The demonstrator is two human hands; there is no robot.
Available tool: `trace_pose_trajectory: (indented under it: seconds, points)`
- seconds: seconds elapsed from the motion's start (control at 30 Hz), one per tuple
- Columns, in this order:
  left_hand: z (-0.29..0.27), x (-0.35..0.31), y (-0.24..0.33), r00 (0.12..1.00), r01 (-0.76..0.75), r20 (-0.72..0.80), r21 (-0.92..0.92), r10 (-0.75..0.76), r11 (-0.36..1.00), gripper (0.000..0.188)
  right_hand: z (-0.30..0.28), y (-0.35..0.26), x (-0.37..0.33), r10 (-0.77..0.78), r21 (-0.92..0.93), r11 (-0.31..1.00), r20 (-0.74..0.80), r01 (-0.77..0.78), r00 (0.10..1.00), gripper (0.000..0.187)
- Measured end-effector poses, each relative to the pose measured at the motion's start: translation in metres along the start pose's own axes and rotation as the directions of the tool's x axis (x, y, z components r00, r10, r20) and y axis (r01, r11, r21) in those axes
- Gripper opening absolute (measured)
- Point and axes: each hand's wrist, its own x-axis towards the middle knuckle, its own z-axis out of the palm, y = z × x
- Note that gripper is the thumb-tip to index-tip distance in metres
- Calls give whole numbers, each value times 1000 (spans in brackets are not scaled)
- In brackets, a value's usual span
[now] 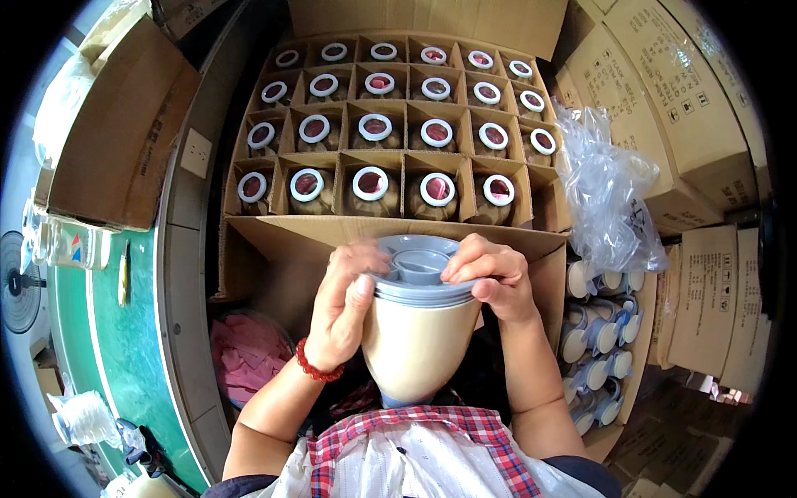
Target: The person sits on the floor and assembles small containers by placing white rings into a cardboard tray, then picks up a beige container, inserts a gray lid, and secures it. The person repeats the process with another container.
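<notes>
A cream tapered jug body (417, 344) stands upright against my checked apron, wide end up and narrow end toward me. On its wide end sits a round grey-blue lid (419, 259) with a raised disc in the middle. My left hand (344, 290), with a red bead bracelet at the wrist, grips the lid's left edge, thumb at the side; its fingertips are blurred. Across from it, my right hand (496, 274) has its fingers bent over the lid's right edge and its thumb against the rim.
Ahead stands a divided carton (398, 222) of glass bottles (369, 184) with white rings. Crumpled clear plastic (610, 183) hangs at its right, above a box of cream and grey-blue jug parts (602, 332). Stacked cartons (706, 290) rise at right; a green table (124, 349) with a yellow cutter (124, 274) lies left.
</notes>
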Motion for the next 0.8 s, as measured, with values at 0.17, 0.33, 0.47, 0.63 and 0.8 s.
trace_pose_trajectory:
  seconds: [0.17, 0.33, 0.47, 0.63, 0.8]
  points:
    - [-3, 3, -3, 998, -64, 4, 18, 64, 998, 30, -4, -9, 5, -1, -107, 994, 79, 9, 997, 22]
    - [-20, 12, -21, 998, -18, 57, -251, 33, 968, 33, 45, -49, 17, -5, -649, 760, -26, -13, 1000, 20]
    - [-13, 18, -3, 993, 28, 117, -176, -7, 984, 26, 17, -23, 10, -20, -341, 940, 4, 20, 1000, 17]
    - [15, 27, 61, 986, -108, 163, 398, 46, 911, 7, -21, 30, -5, -119, 204, 973, 31, 110, 992, 23]
    - [-14, 32, 28, 976, 86, 200, -17, -81, 996, 47, -9, -19, 6, 45, -161, 986, 79, -32, 996, 14]
